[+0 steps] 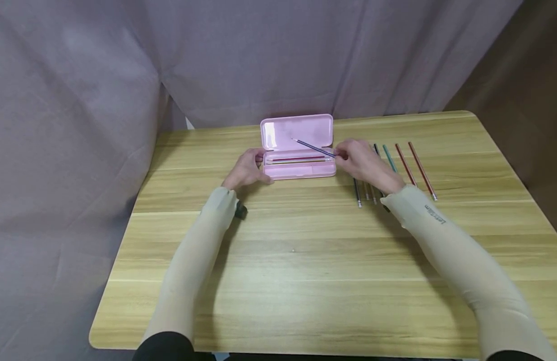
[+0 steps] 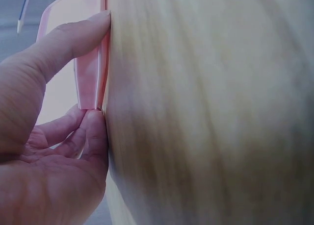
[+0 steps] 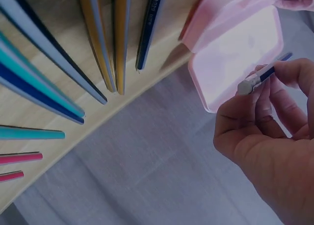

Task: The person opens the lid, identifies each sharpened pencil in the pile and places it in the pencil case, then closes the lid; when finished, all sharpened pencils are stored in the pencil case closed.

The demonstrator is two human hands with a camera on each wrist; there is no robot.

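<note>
- Two hands on the job, both over the wooden worktop (image 1: 305,240), purple curtain (image 1: 125,75) behind it.
- Pink pencil case (image 1: 298,150) sits open at the far middle of the worktop, lid up, at least one red pencil lying in the tray.
- Case looks like light hard plastic, likely to slide on the wood; best braced at its end wall, which is where I have it.
- Left hand (image 1: 247,169): grip curled on the case's left end, thumb (image 2: 64,41) along the edge, a finger tucked at the corner; forearm flat and stretched forward.
- Right hand (image 1: 364,161): grip pinching the blue pencil (image 1: 315,148) near its eraser end, tip angled left and up over the open tray, not yet in it.
- Pencil is thin, stiff, light; smooth lacquer could slip, tip probably fragile, so holding near the back end suits a low lay-in.
- Spare pencils (image 1: 395,168) lie in a row just right of the case, partly under my right wrist.
</note>
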